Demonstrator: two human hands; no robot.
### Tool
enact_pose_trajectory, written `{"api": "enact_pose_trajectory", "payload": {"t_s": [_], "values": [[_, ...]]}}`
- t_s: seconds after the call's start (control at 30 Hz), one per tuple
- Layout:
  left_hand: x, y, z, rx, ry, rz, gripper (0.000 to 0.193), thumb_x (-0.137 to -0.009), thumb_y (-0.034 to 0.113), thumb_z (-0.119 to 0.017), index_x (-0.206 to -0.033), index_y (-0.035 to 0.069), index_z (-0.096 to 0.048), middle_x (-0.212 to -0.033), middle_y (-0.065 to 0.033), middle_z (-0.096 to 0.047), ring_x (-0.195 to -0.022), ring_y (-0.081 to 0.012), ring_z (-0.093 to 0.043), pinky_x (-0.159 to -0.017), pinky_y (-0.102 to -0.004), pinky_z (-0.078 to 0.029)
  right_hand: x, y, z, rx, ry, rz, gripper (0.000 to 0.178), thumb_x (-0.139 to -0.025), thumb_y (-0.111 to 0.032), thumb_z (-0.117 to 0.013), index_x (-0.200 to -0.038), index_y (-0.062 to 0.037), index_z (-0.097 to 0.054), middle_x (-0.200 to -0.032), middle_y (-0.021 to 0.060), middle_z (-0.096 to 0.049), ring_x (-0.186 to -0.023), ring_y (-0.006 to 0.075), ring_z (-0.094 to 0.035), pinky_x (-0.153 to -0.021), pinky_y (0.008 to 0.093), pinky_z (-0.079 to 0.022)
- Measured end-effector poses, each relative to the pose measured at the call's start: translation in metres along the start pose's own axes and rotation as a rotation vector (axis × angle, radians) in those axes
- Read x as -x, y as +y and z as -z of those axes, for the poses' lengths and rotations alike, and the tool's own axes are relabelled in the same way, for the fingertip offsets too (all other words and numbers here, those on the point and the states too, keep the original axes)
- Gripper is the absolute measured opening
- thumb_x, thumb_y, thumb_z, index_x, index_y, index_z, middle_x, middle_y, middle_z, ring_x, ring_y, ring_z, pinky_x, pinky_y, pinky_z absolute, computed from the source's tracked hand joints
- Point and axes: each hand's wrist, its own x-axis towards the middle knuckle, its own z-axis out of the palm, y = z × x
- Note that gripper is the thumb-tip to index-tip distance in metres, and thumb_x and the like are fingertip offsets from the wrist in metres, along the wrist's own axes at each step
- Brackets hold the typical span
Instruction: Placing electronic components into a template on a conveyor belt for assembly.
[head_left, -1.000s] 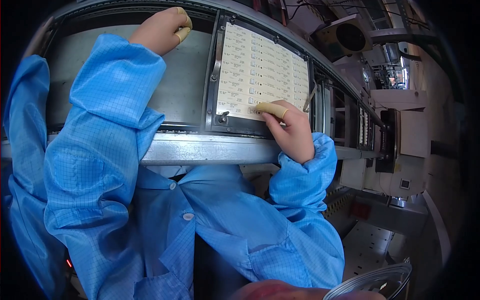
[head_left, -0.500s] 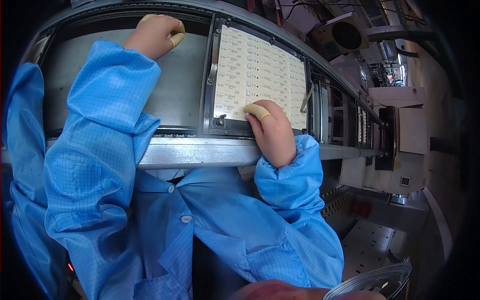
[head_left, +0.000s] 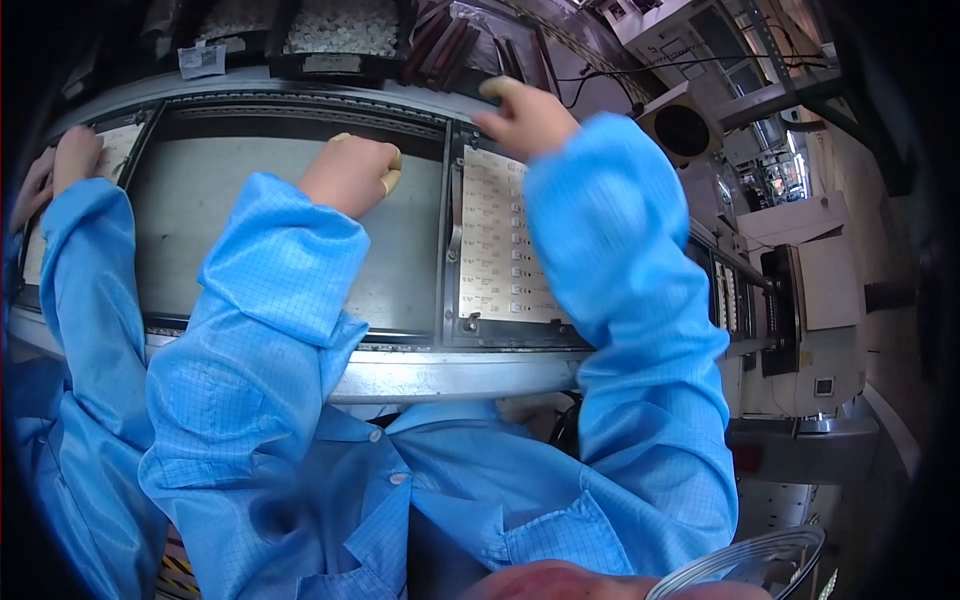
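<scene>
My left hand (head_left: 355,175) hovers over the bare grey bed of the conveyor, its fingers curled in and yellow finger cots on some fingertips; whatever it holds, if anything, is hidden. Beyond the far edge of the board frame, my right hand (head_left: 528,118) reaches out with bent finger and thumb apart, and nothing shows between them. Below it lies a cream-white panel of circuit boards (head_left: 484,240) with rows of small white parts, set in a black carrier frame (head_left: 452,200). My right sleeve covers the panel's right side.
Black bins (head_left: 345,66) of small white parts stand along the far side, with dark reddish strips (head_left: 450,50) beside them. A co-worker's hands (head_left: 75,160) work on another panel at the left. A metal rail (head_left: 450,376) runs along the near edge.
My right hand has left the panel's near edge and moved away past its far edge. My left hand remains curled over the conveyor. The view has shifted, showing the bins and the co-worker's hands.
</scene>
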Motion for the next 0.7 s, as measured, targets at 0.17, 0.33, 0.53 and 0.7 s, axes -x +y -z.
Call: {"api": "enact_pose_trajectory", "payload": {"t_s": [0.17,0.33,0.53,0.7], "values": [[-0.005,-0.013,-0.004,-0.059,0.005,-0.045,0.015,-0.075,0.016,-0.061,-0.086,0.008,-0.065,-0.075,-0.0145,-0.064,-0.074,-0.0329,-0.058,-0.072,-0.0390,-0.047,-0.111,0.028,-0.078,0.351,0.369,-0.274,0.043,-0.081,-0.033,-0.063,-0.111,-0.0024,-0.057,-0.069,0.0082,-0.062,-0.067,0.0177,-0.061,-0.062,0.0310,-0.049],[-0.008,-0.012,-0.008,-0.005,-0.006,-0.137,0.012,-0.077,0.017,-0.058,-0.080,0.006,-0.063,-0.073,-0.0136,-0.063,-0.073,-0.0339,-0.058,-0.074,-0.0392,-0.044,-0.175,0.059,-0.090,0.124,0.059,-0.411,0.042,-0.081,-0.032,-0.064,-0.110,-0.0027,-0.057,-0.069,0.0076,-0.062,-0.066,0.0163,-0.060,-0.060,0.0298,-0.049],[-0.002,-0.010,-0.003,-0.040,-0.031,-0.105,0.011,-0.078,0.015,-0.056,-0.076,0.005,-0.061,-0.073,-0.0136,-0.063,-0.074,-0.0334,-0.058,-0.075,-0.0388,-0.043,-0.175,0.085,-0.101,-0.221,-0.409,-0.627,0.041,-0.081,-0.032,-0.064,-0.109,-0.0031,-0.057,-0.070,0.0067,-0.062,-0.064,0.0143,-0.059,-0.056,0.0279,-0.048],[-0.008,-0.008,-0.013,0.155,0.048,-0.106,0.016,-0.082,0.016,-0.056,-0.088,0.004,-0.063,-0.084,-0.0154,-0.063,-0.073,-0.0285,-0.059,-0.070,-0.0351,-0.045,-0.133,0.109,-0.023,-0.720,-0.150,-0.685,0.033,-0.082,-0.023,-0.064,-0.108,-0.0029,-0.057,-0.074,0.0032,-0.061,-0.060,0.0105,-0.055,-0.048,0.0240,-0.043]]}}
